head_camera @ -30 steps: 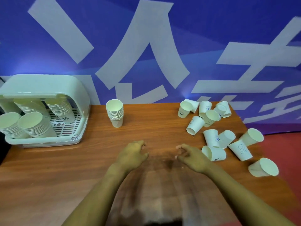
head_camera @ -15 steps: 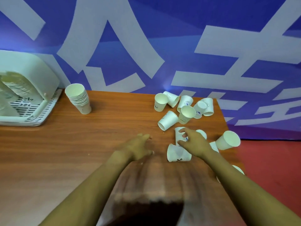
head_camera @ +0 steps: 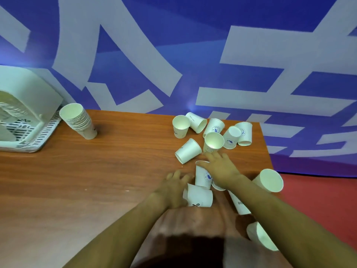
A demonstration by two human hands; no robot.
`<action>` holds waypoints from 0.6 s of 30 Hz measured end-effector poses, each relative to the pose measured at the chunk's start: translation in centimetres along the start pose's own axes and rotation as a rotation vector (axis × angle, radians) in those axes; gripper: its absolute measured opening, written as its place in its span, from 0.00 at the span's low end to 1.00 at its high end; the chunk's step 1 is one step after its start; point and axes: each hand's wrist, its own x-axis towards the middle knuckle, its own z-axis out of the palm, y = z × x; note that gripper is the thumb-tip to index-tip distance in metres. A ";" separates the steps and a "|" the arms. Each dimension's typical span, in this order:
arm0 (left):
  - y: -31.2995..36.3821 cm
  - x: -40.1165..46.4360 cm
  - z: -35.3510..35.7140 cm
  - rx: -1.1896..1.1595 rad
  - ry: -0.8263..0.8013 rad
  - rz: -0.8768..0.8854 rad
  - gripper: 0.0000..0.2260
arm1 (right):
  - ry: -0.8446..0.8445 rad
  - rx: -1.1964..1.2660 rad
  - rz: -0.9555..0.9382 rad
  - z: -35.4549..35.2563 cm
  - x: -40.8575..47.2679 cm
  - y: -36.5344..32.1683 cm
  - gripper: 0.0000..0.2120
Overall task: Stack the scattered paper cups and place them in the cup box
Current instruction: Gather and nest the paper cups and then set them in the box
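Several white paper cups lie scattered on the right part of the wooden table, some upright, some on their sides. My right hand reaches over one standing cup, fingers stretched toward an upright cup. My left hand touches the side of a cup lying on the table, fingers fairly straight. A stack of nested cups stands at the back left. Beside it, the pale green cup box, cut off at the left edge, holds rows of cups.
The table's right edge runs close to the scattered cups; one cup and another lie near it, over the red floor. A blue and white banner forms the back wall.
The view has swung right, so the cup box slid toward the left edge. Both hands moved from the table's middle to the scattered cups, and my left hand now touches a lying cup.
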 end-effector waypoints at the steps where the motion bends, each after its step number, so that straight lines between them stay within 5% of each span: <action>1: 0.2 0.5 0.2 0.004 -0.007 0.000 0.38 | -0.012 -0.020 -0.025 0.3 0.5 0.0 0.32; 18: -1.9 1.5 -0.6 -0.075 -0.134 -0.089 0.29 | -0.026 0.057 -0.082 0.6 2.5 1.6 0.31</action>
